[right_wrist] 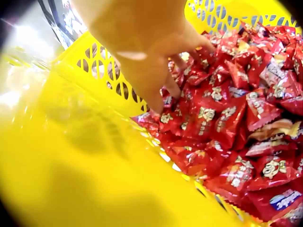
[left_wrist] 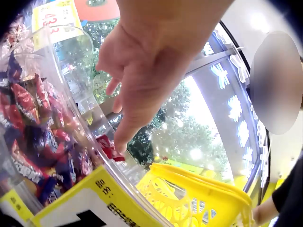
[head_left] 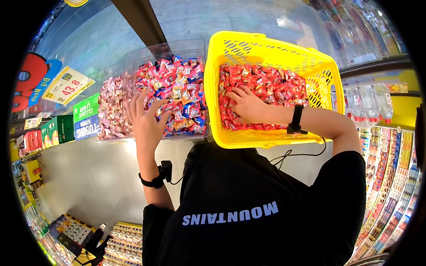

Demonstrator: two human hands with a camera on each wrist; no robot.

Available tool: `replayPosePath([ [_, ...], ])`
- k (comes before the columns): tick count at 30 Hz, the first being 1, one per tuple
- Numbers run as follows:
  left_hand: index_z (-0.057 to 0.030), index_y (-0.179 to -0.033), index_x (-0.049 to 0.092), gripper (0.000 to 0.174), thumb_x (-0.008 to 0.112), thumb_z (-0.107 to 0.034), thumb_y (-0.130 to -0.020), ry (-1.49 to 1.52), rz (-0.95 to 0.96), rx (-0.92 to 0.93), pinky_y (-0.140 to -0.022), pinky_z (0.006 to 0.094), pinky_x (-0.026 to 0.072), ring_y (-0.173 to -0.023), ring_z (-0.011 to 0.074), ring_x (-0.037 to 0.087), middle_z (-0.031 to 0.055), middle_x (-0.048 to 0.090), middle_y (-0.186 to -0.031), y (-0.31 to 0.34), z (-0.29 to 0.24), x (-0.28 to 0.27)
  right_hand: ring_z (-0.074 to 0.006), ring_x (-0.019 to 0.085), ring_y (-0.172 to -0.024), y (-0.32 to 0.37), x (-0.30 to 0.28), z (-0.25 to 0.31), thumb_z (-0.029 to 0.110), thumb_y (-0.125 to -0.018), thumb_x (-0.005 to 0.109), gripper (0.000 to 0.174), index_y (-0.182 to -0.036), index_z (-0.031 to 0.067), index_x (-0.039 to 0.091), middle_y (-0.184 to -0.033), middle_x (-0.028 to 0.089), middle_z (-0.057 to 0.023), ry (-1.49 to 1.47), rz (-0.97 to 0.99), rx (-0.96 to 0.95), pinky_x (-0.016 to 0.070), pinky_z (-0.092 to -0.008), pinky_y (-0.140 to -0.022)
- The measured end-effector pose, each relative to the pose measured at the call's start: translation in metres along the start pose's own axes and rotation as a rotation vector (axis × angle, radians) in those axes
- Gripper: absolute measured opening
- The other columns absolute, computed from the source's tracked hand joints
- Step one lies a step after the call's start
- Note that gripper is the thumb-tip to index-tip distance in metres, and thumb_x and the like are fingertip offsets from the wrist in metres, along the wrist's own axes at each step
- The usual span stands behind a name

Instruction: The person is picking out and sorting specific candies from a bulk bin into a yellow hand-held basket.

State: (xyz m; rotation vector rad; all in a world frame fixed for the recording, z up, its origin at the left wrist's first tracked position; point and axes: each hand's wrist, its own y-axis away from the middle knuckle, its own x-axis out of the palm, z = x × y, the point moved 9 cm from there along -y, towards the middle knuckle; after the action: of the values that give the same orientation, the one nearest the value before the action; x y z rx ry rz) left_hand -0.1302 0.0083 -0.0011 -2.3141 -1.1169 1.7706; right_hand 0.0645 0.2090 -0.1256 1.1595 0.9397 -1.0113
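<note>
My left hand [head_left: 148, 123] hovers over the left part of a clear bin [head_left: 207, 133] of mixed red, blue and gold wrapped candies [head_left: 179, 86], fingers spread apart. Seen from the left wrist, one red wrapped candy [left_wrist: 110, 148] shows right beside a fingertip, near the bin's rim. Inside the yellow shopping basket [head_left: 275, 141], my right hand [head_left: 249, 105] rests on a deep layer of red wrapped candies [head_left: 284, 84], palm down with fingers spread. The right wrist view has its fingertips among the red candies [right_wrist: 232, 118], close to the basket's wall [right_wrist: 106, 71], tips partly hidden.
Pink wrapped candies [head_left: 114, 99] fill another bin left of the mixed one. A price sign [head_left: 67, 86] and green and blue cartons [head_left: 86, 115] stand farther left. Bottles [head_left: 368, 104] are right of the basket. A black cable [head_left: 295, 154] hangs between body and basket.
</note>
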Motion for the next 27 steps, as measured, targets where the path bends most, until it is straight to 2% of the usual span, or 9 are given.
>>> replayPosePath([
  [1, -0.0217, -0.109, 0.08, 0.03, 0.089, -0.019, -0.081, 0.11, 0.011, 0.001, -0.124, 0.0645, 0.0252, -0.142, 0.035, 0.05, 0.0057, 0.061, -0.143, 0.001, 0.001, 0.003, -0.0409, 0.037, -0.149, -0.001, -0.002, 0.001, 0.047, -0.082, 0.082, 0.043, -0.099, 0.0066, 0.083, -0.157, 0.049, -0.0177, 0.011, -0.02, -0.001, 0.0279, -0.0642, -0.122],
  [4, -0.0206, -0.108, 0.08, 0.026, 0.086, -0.016, -0.083, 0.094, 0.007, 0.029, -0.125, 0.0652, 0.025, -0.142, 0.0352, 0.05, 0.0062, 0.061, -0.143, -0.001, -0.015, 0.002, -0.0392, 0.038, -0.15, -0.002, -0.012, 0.003, 0.039, -0.087, 0.08, 0.035, -0.1, 0.007, 0.082, -0.155, 0.05, -0.0179, 0.019, 0.066, 0.052, 0.0299, -0.062, -0.123],
  [7, -0.019, -0.107, 0.08, 0.023, 0.085, -0.016, -0.085, 0.139, 0.001, 0.061, -0.125, 0.0654, 0.0248, -0.141, 0.0352, 0.051, 0.0066, 0.062, -0.142, -0.007, -0.033, 0.0, -0.037, 0.047, -0.144, -0.009, -0.031, -0.006, 0.034, -0.088, 0.078, 0.029, -0.095, 0.0056, 0.082, -0.148, 0.056, -0.0173, -0.044, 0.071, 0.076, 0.036, -0.0595, -0.119],
  [11, -0.0183, -0.107, 0.08, 0.025, 0.086, -0.017, -0.083, 0.259, -0.001, 0.146, -0.126, 0.0655, 0.0232, -0.141, 0.0359, 0.052, 0.0059, 0.061, -0.144, -0.016, -0.066, -0.004, -0.0391, 0.058, -0.132, -0.004, -0.082, -0.014, 0.027, -0.09, 0.078, 0.025, -0.099, 0.004, 0.081, -0.145, 0.059, -0.0195, -0.261, -0.012, -0.073, 0.0465, -0.0507, -0.111],
  [16, -0.0192, -0.111, 0.08, 0.036, 0.092, -0.029, -0.078, 0.364, 0.028, 0.238, -0.126, 0.0652, 0.0219, -0.142, 0.0354, 0.05, 0.0057, 0.058, -0.148, -0.024, -0.103, -0.001, -0.0341, 0.06, -0.133, 0.017, -0.174, 0.009, 0.015, -0.097, 0.077, 0.015, -0.11, 0.012, 0.084, -0.146, 0.059, -0.017, -0.579, -0.271, -0.234, 0.0499, -0.0436, -0.11],
  [18, -0.019, -0.104, 0.082, 0.03, 0.092, -0.028, -0.078, 0.364, 0.016, 0.261, -0.127, 0.065, 0.0207, -0.14, 0.0347, 0.052, 0.0042, 0.062, -0.143, -0.027, -0.113, 0.0, -0.0335, 0.061, -0.132, 0.021, -0.188, 0.017, 0.016, -0.097, 0.078, 0.015, -0.111, 0.0139, 0.084, -0.145, 0.06, -0.016, -0.6, -0.367, -0.293, 0.05, -0.0422, -0.11],
  [21, -0.0183, -0.093, 0.084, 0.015, 0.09, -0.02, -0.08, 0.325, -0.047, 0.282, -0.127, 0.0646, 0.021, -0.139, 0.0323, 0.054, 0.0019, 0.066, -0.136, -0.029, -0.118, 0.0, -0.034, 0.061, -0.132, 0.019, -0.175, 0.013, 0.018, -0.097, 0.079, 0.018, -0.113, 0.0153, 0.083, -0.145, 0.06, -0.0165, -0.633, -0.354, -0.215, 0.0499, -0.0431, -0.11],
  [25, -0.0199, -0.092, 0.085, 0.014, 0.089, -0.016, -0.079, 0.217, -0.116, 0.259, -0.125, 0.0652, 0.0234, -0.138, 0.0319, 0.054, 0.0019, 0.067, -0.136, -0.031, -0.098, -0.01, -0.0368, 0.057, -0.137, 0.014, -0.127, 0.005, 0.02, -0.09, 0.082, 0.022, -0.112, 0.0172, 0.084, -0.146, 0.059, -0.0174, -0.492, -0.247, -0.122, 0.0474, -0.0478, -0.113],
  [27, -0.0201, -0.093, 0.085, 0.014, 0.089, -0.017, -0.08, 0.154, -0.182, 0.196, -0.125, 0.0651, 0.0244, -0.139, 0.032, 0.054, 0.0018, 0.066, -0.136, -0.028, -0.073, -0.011, -0.037, 0.052, -0.141, 0.014, -0.089, 0.023, 0.026, -0.09, 0.08, 0.025, -0.113, 0.0181, 0.083, -0.147, 0.057, -0.017, -0.336, -0.108, -0.252, 0.0431, -0.0525, -0.115],
])
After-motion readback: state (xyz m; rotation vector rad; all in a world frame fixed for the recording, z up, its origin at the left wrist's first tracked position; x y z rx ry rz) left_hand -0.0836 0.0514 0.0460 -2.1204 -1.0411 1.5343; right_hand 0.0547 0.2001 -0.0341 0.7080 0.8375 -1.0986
